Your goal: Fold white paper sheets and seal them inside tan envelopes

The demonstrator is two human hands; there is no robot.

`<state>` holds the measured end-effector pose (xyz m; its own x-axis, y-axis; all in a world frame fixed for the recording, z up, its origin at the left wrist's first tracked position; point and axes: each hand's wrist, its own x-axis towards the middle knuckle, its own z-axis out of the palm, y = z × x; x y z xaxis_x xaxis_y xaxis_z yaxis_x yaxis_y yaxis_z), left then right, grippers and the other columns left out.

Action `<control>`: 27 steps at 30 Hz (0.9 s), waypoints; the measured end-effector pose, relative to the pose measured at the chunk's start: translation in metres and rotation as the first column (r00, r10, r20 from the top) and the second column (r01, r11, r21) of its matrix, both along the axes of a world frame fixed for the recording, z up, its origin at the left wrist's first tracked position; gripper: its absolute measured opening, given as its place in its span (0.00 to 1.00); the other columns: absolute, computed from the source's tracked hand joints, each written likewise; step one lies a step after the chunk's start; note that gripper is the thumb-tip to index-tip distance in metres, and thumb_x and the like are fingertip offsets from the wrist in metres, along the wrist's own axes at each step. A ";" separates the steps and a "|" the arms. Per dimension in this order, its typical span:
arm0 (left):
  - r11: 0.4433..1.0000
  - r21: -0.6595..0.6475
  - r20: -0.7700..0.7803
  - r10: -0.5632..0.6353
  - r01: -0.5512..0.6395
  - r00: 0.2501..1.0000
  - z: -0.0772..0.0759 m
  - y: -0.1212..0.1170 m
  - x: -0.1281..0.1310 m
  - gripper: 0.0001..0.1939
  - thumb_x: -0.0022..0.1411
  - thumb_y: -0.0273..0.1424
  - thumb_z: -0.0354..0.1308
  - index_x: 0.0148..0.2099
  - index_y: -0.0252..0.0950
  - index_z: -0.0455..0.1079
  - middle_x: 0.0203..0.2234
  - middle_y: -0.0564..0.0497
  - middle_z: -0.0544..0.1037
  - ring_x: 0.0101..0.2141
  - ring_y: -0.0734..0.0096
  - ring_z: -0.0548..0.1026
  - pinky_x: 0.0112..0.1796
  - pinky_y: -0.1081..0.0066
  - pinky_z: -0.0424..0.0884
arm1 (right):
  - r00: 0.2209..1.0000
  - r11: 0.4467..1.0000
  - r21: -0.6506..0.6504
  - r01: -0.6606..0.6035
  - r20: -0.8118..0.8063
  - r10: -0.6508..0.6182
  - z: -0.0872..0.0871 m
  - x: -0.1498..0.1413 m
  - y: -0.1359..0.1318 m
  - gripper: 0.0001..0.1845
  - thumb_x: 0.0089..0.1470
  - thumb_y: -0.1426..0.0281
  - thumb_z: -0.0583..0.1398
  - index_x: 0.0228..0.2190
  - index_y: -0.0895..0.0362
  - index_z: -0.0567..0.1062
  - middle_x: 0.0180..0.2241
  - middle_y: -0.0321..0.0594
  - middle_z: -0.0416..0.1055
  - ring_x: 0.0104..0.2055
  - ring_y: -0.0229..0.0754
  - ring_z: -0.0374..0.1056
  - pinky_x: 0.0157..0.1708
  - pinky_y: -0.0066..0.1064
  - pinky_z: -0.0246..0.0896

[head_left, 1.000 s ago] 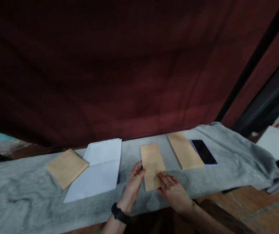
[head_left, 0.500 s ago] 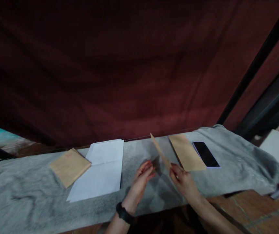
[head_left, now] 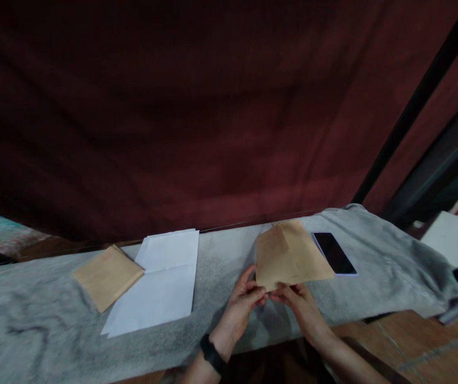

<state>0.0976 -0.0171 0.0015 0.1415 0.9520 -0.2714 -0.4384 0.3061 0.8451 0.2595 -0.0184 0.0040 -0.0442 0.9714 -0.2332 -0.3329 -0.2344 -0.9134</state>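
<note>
A flat tan paper envelope (head_left: 272, 258) is held at the near middle of the grey cloth-covered desk (head_left: 223, 256), tilted, its near edge toward the person. The left hand (head_left: 245, 294) pinches it at the near left corner, thumb on top; the right hand (head_left: 292, 297) has a narrow grip on the same near edge, farther right, the fingertips of both hands close together. The grey shade of the view hides the mouth of the envelope, so I cannot tell whether anything is inside.

Beyond its right side, partly covered by it in view, a long tan paper envelope (head_left: 312, 258) lies flat on the desk. Just right of that lies a black-screened phone with a lilac edge (head_left: 335, 253). On the left, large white paper sheets (head_left: 168, 285) are spread in a loose pile, and a tan stack of paper envelopes (head_left: 109, 277) lies at an angle, its right corner over their left edge. A black wristband (head_left: 213, 356) circles the left wrist.
</note>
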 end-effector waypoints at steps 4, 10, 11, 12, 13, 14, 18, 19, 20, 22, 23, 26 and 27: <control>0.994 0.110 -0.171 0.014 0.005 0.985 0.007 0.002 -0.002 0.40 0.51 0.29 0.68 0.65 0.36 0.61 0.26 0.56 0.76 0.26 0.73 0.73 0.30 0.73 0.68 | 0.999 0.997 -0.052 0.050 -0.006 -0.051 -0.002 0.011 0.000 0.23 0.39 0.52 0.73 0.31 0.57 0.80 0.30 0.41 0.79 0.33 0.47 0.76 0.40 0.38 0.74; 0.997 0.074 -0.337 0.021 0.004 0.941 -0.008 0.000 -0.017 0.34 0.48 0.32 0.67 0.59 0.35 0.67 0.22 0.59 0.72 0.23 0.74 0.70 0.25 0.73 0.65 | 0.996 0.989 -0.140 -0.056 0.061 0.065 -0.020 0.022 0.009 0.23 0.40 0.53 0.72 0.32 0.56 0.76 0.24 0.35 0.75 0.24 0.39 0.72 0.28 0.31 0.71; 0.999 0.041 -0.358 0.004 0.012 0.934 -0.012 0.000 -0.019 0.34 0.47 0.31 0.65 0.58 0.35 0.67 0.21 0.59 0.72 0.23 0.74 0.70 0.25 0.74 0.65 | 0.988 0.985 -0.154 -0.077 0.124 0.097 -0.026 0.022 0.011 0.22 0.41 0.52 0.71 0.31 0.56 0.75 0.22 0.35 0.74 0.22 0.39 0.71 0.25 0.30 0.70; 1.000 0.007 -0.379 -0.012 0.016 0.925 -0.016 -0.001 -0.021 0.33 0.47 0.30 0.64 0.57 0.35 0.67 0.21 0.59 0.71 0.22 0.75 0.70 0.24 0.74 0.64 | 0.971 0.981 -0.163 -0.102 0.197 0.134 -0.032 0.023 0.013 0.21 0.43 0.52 0.69 0.32 0.55 0.75 0.21 0.34 0.73 0.20 0.39 0.69 0.22 0.30 0.68; 0.999 -0.026 -0.400 -0.028 0.019 0.916 -0.019 -0.001 -0.023 0.32 0.47 0.30 0.63 0.57 0.35 0.67 0.21 0.60 0.71 0.21 0.75 0.69 0.24 0.75 0.63 | 0.943 0.979 -0.160 -0.127 0.285 0.169 -0.038 0.024 0.013 0.19 0.47 0.53 0.66 0.34 0.55 0.75 0.20 0.32 0.72 0.19 0.39 0.68 0.21 0.29 0.66; 0.998 -0.056 -0.418 -0.042 0.021 0.908 -0.021 -0.002 -0.024 0.32 0.47 0.29 0.62 0.56 0.35 0.67 0.21 0.60 0.71 0.21 0.76 0.69 0.23 0.75 0.63 | 0.898 0.979 -0.142 -0.148 0.395 0.193 -0.043 0.026 0.013 0.18 0.51 0.55 0.63 0.37 0.54 0.75 0.19 0.32 0.72 0.18 0.39 0.68 0.20 0.29 0.65; 0.994 -0.111 -0.484 -0.073 0.022 0.872 -0.027 -0.003 -0.027 0.36 0.47 0.29 0.59 0.60 0.34 0.61 0.20 0.61 0.70 0.18 0.77 0.68 0.20 0.76 0.61 | 0.471 0.969 0.099 -0.225 0.882 0.019 -0.045 0.031 0.006 0.19 0.61 0.65 0.56 0.52 0.55 0.72 0.29 0.40 0.79 0.28 0.45 0.76 0.29 0.34 0.70; 0.994 -0.107 -0.501 -0.069 0.018 0.863 -0.028 -0.003 -0.027 0.38 0.48 0.29 0.59 0.62 0.34 0.58 0.20 0.62 0.70 0.17 0.77 0.67 0.20 0.76 0.61 | 0.351 0.948 0.173 -0.268 0.934 -0.071 -0.043 0.031 0.003 0.20 0.62 0.67 0.55 0.54 0.56 0.71 0.33 0.45 0.80 0.32 0.47 0.77 0.33 0.35 0.71; 0.995 -0.098 -0.516 -0.058 0.009 0.855 -0.030 -0.004 -0.026 0.39 0.48 0.29 0.59 0.64 0.34 0.56 0.20 0.62 0.70 0.17 0.77 0.67 0.19 0.76 0.61 | 0.260 0.915 0.235 -0.329 0.954 -0.152 -0.040 0.030 0.001 0.20 0.64 0.68 0.53 0.55 0.56 0.71 0.39 0.48 0.80 0.37 0.48 0.78 0.38 0.37 0.72; 0.997 -0.082 -0.529 -0.040 -0.005 0.848 -0.032 -0.004 -0.025 0.43 0.49 0.29 0.59 0.68 0.35 0.50 0.22 0.61 0.71 0.16 0.78 0.67 0.19 0.76 0.61 | 0.178 0.814 0.315 -0.488 0.949 -0.260 -0.036 0.023 -0.004 0.23 0.65 0.69 0.52 0.60 0.54 0.67 0.50 0.50 0.76 0.49 0.49 0.75 0.47 0.40 0.71; 0.997 -0.078 -0.528 -0.031 -0.012 0.849 -0.033 -0.004 -0.025 0.46 0.49 0.29 0.59 0.69 0.35 0.47 0.23 0.61 0.72 0.16 0.78 0.67 0.18 0.76 0.61 | 0.170 0.748 0.339 -0.571 0.940 -0.296 -0.036 0.019 -0.007 0.26 0.65 0.68 0.52 0.63 0.53 0.63 0.56 0.48 0.72 0.56 0.49 0.70 0.53 0.41 0.68; 0.996 -0.089 -0.497 -0.025 -0.022 0.867 -0.037 -0.003 -0.025 0.51 0.49 0.29 0.60 0.72 0.35 0.40 0.24 0.61 0.73 0.15 0.78 0.67 0.18 0.76 0.61 | 0.144 0.587 0.350 -0.730 0.918 -0.368 -0.042 0.008 -0.013 0.34 0.66 0.64 0.53 0.69 0.55 0.51 0.67 0.46 0.59 0.68 0.48 0.55 0.65 0.44 0.56; 0.995 -0.093 -0.481 -0.025 -0.023 0.876 -0.038 -0.003 -0.025 0.52 0.49 0.30 0.61 0.72 0.35 0.40 0.23 0.61 0.73 0.15 0.78 0.67 0.18 0.77 0.61 | 0.131 0.568 0.349 -0.746 0.912 -0.387 -0.046 0.006 -0.015 0.35 0.67 0.62 0.53 0.70 0.56 0.49 0.68 0.47 0.56 0.69 0.49 0.53 0.66 0.44 0.54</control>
<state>0.0726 -0.0202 -0.0360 -0.0280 0.9192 -0.3929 0.0155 0.3934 0.9192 0.2654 -0.0330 -0.0425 -0.5780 0.7380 0.3482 0.7275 0.6593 -0.1897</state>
